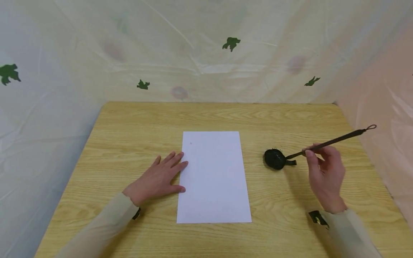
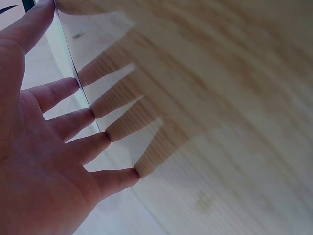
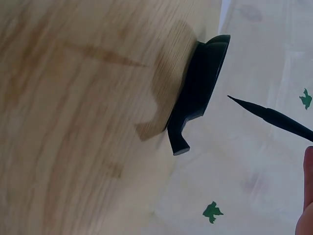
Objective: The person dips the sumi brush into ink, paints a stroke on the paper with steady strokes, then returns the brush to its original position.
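Right hand [image 1: 327, 175] pinches one brush [image 1: 342, 138] near one black dish [image 1: 274, 159]; spread left hand [image 1: 156, 180] touches one mid-frame paper sheet [image 1: 213, 179].

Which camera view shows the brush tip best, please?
The right wrist view: the brush tip is large against the pale curtain. The head view shows it small, by the black dish; the left wrist view lacks it.

The head view's lower edge cut off both sleeves [image 1: 101, 227] and the worktop [image 1: 155, 122]. A mark [image 1: 190, 143] on the paper [image 1: 213, 186] was too small to identify; the dish [image 1: 274, 158] was too dark inside to read. Wrist views cropped the left hand [image 2: 44, 147], the brush [image 3: 283, 122] and most of the right hand [image 3: 307, 205].
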Tool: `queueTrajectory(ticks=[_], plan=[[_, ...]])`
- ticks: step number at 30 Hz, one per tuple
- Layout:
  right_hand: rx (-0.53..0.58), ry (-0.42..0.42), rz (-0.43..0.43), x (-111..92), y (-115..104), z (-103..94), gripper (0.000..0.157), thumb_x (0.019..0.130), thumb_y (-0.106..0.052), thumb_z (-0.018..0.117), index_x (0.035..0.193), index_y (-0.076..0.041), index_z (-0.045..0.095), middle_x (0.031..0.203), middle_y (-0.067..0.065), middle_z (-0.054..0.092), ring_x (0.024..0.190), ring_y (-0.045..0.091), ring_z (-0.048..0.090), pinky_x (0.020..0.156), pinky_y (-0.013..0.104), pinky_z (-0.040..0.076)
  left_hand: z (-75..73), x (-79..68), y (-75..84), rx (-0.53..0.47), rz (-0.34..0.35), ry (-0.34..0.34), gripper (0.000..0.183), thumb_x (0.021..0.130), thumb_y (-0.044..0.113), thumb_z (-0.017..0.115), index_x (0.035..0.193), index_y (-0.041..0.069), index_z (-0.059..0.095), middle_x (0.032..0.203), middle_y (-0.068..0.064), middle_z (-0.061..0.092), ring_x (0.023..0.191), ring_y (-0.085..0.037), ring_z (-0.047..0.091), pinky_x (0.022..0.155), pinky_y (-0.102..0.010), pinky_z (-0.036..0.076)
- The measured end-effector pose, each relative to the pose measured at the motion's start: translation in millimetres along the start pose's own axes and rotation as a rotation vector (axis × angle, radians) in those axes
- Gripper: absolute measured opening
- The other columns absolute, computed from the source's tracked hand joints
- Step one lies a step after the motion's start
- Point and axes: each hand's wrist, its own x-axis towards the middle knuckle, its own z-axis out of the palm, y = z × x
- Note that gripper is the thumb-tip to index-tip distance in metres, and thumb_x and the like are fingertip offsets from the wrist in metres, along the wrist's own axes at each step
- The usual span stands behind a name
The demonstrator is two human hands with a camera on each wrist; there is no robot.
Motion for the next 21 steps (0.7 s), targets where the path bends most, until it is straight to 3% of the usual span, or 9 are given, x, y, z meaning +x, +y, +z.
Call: queueTrajectory(ticks=[6,15,21], plan=[[-0.047,-0.019,0.059,-3.5,17.7,-0.1,0.03,0.088,0.008,0.064,0.109,0.023,0.049,0.101,0.01,0.061,0.085,0.007,0.063,0.074,0.013,0.05,-0.4,0.5,0.6,0.008,-0.001,0.001,0.085,0.083,0.061,0.064,0.15,0.015,0.037,0.159,-0.008,0.022,0.145,-0.031,0.015,0.107,-0.065,0.019],[-0.085,-0.04,0.134,-3.6,24.3,2.6,0.03,0.089,0.006,0.064,0.112,0.019,0.049,0.102,-0.003,0.058,0.085,0.008,0.061,0.073,0.012,0.049,-1.1,0.9,1.1,0.008,0.0,-0.002,0.086,0.083,0.061,0.064,0.15,0.015,0.037,0.159,-0.009,0.021,0.145,-0.032,0.014,0.107,-0.065,0.019],[-0.068,-0.049,0.183,-4.4,26.5,6.3,0.029,0.09,0.007,0.062,0.113,0.018,0.048,0.102,-0.001,0.057,0.085,0.008,0.061,0.072,0.013,0.05,-0.3,0.5,1.0,0.012,0.0,0.0,0.085,0.083,0.061,0.064,0.15,0.015,0.038,0.159,-0.009,0.021,0.145,-0.032,0.015,0.107,-0.065,0.02]])
